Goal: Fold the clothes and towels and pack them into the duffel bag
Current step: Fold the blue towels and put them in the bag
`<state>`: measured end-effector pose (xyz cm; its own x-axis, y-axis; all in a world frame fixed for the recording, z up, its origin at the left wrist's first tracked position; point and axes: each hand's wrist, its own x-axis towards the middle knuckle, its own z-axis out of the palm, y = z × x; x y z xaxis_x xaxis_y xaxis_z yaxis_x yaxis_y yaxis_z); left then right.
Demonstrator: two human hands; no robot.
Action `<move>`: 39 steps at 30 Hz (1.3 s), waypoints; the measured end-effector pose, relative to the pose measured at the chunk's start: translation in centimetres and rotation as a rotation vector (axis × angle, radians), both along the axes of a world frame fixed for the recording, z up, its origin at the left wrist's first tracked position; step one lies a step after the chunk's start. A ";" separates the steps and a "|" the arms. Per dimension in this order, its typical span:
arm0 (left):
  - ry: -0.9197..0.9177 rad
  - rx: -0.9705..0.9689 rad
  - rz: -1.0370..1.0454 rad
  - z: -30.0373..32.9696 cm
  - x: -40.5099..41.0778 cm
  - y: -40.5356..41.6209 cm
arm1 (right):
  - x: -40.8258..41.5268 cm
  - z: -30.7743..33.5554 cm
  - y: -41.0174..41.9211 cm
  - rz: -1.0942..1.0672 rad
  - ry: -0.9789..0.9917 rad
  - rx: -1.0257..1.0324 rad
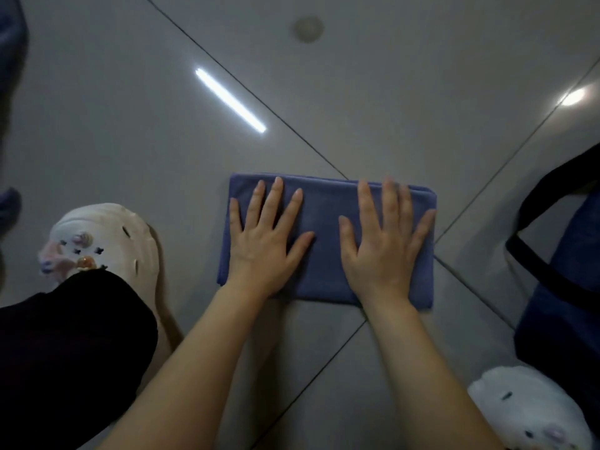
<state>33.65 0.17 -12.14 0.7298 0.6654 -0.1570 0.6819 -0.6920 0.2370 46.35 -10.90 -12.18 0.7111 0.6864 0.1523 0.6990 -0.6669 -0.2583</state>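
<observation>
A blue towel [324, 203] lies folded into a flat rectangle on the grey tiled floor. My left hand [264, 238] presses flat on its left half with fingers spread and straight. My right hand [384, 241] lies flat on its right half, fingers also spread. At the right edge of the view stands a dark navy duffel bag [565, 287] with black straps, only partly in view.
My white clog [107, 245] with charms and a black trouser leg [65, 352] are at the left. A second white clog [526, 407] sits at the bottom right beside the bag. Bluish fabric [11, 92] shows at the far left edge. Glossy floor tiles stretch ahead.
</observation>
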 end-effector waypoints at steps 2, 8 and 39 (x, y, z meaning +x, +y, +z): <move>-0.103 -0.018 0.126 0.7 0.5 0.3 | 0.1 -0.4 0.9 0.082 -0.020 -0.016; -0.319 -0.235 0.530 1.5 -1.9 0.3 | -0.6 -2.2 0.9 0.084 -0.030 -0.103; -0.436 -0.967 0.454 5.6 -3.6 4.0 | -0.6 -2.4 1.1 0.081 -0.012 -0.154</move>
